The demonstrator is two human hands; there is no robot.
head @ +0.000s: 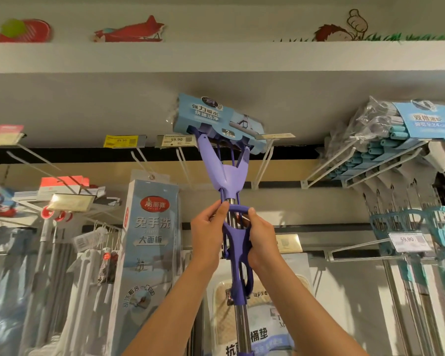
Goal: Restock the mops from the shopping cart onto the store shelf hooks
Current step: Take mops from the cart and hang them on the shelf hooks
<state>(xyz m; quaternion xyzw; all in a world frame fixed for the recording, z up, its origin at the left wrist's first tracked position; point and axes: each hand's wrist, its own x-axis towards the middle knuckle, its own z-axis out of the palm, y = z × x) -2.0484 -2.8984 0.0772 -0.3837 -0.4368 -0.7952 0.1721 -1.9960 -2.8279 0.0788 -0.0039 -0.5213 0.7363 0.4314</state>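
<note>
A purple sponge mop (pixel 231 176) with a steel pole is raised upright in the middle of the view. Its head, wrapped in a blue printed sleeve (pixel 216 122), sits high up just under the shelf's top ledge, beside the white double hook (pixel 263 165). My left hand (pixel 207 235) grips the purple squeeze handle from the left, thumb on its top bar. My right hand (pixel 261 240) grips the same handle from the right. The shopping cart is out of view.
Teal mops (pixel 385 147) hang in a row on hooks at the right, with a 59.90 price tag (pixel 409 241). A tall flat-mop box (pixel 149 240) hangs left of my hands. Empty white hooks (pixel 183 163) and price tags (pixel 176 140) line the rail.
</note>
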